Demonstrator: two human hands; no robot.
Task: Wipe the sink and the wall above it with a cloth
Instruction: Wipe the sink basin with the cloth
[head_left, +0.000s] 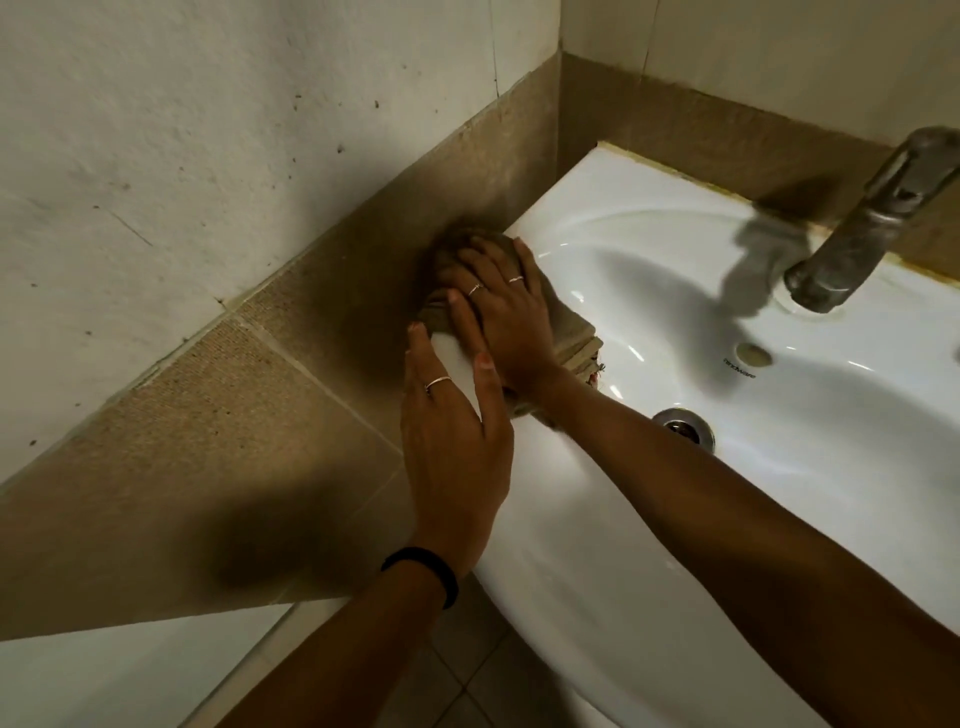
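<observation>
A white ceramic sink (613, 519) fills the right half of the view, set into a corner. My right hand (506, 306) presses flat on a folded brown cloth (571, 332) on the sink's left rim, close to the side wall. My left hand (454, 441) rests flat on the same rim just in front, fingers together, thumb touching my right wrist, holding nothing. The wall (156, 156) to the left is off-white with dark specks above a brown tile band (322, 322).
A dull metal tap (872, 223) stands at the sink's back right. The drain (685, 423) lies in the basin, an overflow hole (753, 353) above it. The back wall (779, 47) meets the side wall in the corner. Floor tiles (467, 670) show below.
</observation>
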